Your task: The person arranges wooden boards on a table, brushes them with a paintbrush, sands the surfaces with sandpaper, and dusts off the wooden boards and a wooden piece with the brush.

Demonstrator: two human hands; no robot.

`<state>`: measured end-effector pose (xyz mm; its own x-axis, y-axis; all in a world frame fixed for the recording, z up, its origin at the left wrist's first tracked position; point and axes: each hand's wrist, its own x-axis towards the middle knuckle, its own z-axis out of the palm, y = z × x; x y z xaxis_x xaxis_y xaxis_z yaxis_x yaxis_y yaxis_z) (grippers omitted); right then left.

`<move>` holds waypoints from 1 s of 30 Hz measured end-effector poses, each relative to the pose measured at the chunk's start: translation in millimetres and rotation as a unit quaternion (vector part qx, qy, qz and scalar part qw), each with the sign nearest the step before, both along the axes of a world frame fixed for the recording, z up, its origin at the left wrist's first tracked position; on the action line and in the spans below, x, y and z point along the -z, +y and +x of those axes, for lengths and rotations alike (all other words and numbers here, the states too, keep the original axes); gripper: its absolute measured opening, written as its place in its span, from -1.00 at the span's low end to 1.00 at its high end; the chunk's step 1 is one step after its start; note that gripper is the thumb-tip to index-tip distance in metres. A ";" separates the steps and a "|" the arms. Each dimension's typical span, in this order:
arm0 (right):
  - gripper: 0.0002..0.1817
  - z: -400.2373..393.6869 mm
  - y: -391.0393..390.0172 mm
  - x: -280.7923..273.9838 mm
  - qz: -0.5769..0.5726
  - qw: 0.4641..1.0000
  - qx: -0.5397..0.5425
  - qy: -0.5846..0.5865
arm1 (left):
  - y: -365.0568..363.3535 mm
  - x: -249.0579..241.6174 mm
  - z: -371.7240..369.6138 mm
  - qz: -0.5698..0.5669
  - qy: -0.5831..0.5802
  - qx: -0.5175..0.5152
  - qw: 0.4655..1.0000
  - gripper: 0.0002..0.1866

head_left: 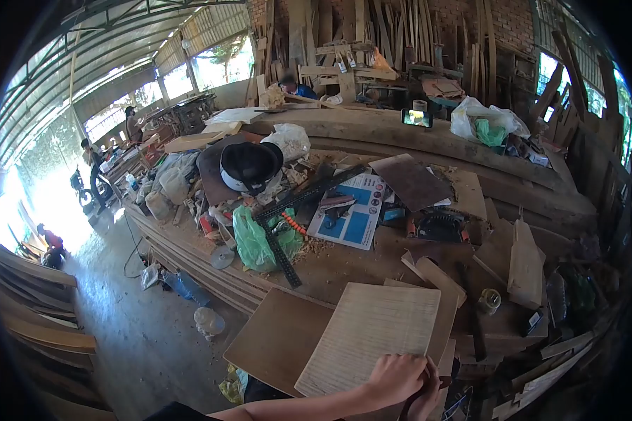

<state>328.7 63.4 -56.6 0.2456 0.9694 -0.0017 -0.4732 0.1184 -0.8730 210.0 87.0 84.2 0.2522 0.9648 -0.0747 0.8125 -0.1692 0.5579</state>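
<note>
A pale sheet with faint lines point(372, 337) lies tilted on brown boards point(281, 337) at the bench's front edge. My left hand point(399, 377) rests at the sheet's lower right corner, its fingers curled and closed. Just right of it and partly beneath is my right hand point(424, 398), also with bent fingers, close against the left one. What the fingers hold between them, if anything, is too small and hidden to make out.
A black-and-white cap point(251, 165), green plastic bag point(254, 238), black metal square point(279, 252), blue-and-white printed sheet point(347, 210) and glass jar point(489, 301) lie on the cluttered bench. A phone point(416, 118) stands farther back. Several people are in the background.
</note>
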 end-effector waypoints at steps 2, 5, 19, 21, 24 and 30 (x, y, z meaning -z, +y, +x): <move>-0.53 8.0 0.8 14.6 -0.015 0.998 -0.047 0.031 | 3.2 -1.6 -8.5 -0.038 -0.004 -0.001 0.999 -0.75; -0.45 7.1 -3.6 20.6 -0.060 0.997 -0.048 -0.006 | 3.6 -5.7 -19.9 -0.049 -0.046 -0.017 0.998 -0.78; -0.65 17.0 -10.0 30.0 0.032 0.975 0.004 -0.219 | 27.1 48.6 -72.4 0.174 -0.097 -0.133 0.971 -0.78; -0.64 15.0 -11.4 25.8 0.034 0.978 0.022 -0.206 | 31.4 50.3 -80.3 0.185 -0.095 -0.130 0.970 -0.81; -0.64 4.9 -17.8 -2.3 0.013 0.985 0.011 -0.174 | 35.8 56.4 -88.2 0.206 -0.082 -0.129 0.967 -0.82; -0.55 12.1 -7.5 10.7 0.052 0.968 -0.036 -0.243 | 29.1 55.4 -97.7 0.169 -0.068 -0.134 0.974 -0.84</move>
<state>340.8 56.0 -67.3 0.1245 0.9728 0.1953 -0.0195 0.1992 -0.9798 112.3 116.1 28.9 -0.0262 0.9609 0.2758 0.7751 -0.1547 0.6126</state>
